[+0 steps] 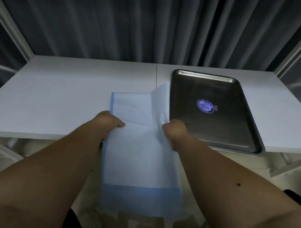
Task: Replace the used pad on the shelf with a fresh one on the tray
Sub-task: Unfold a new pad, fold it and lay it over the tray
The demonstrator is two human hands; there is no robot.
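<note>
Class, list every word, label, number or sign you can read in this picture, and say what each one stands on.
Nothing can be read.
Round blue and white emblem on the floor of the metal tray: a ring of marks runs round its edge, too small and blurred to read.
Small grey tag right of the emblem: too small to read.
Pad, gripped by the left hand and right hand: no print visible.

A clinic-like room: steel tray (236, 139) on white shelf (64, 93), grey curtain (137, 19) behind.
</note>
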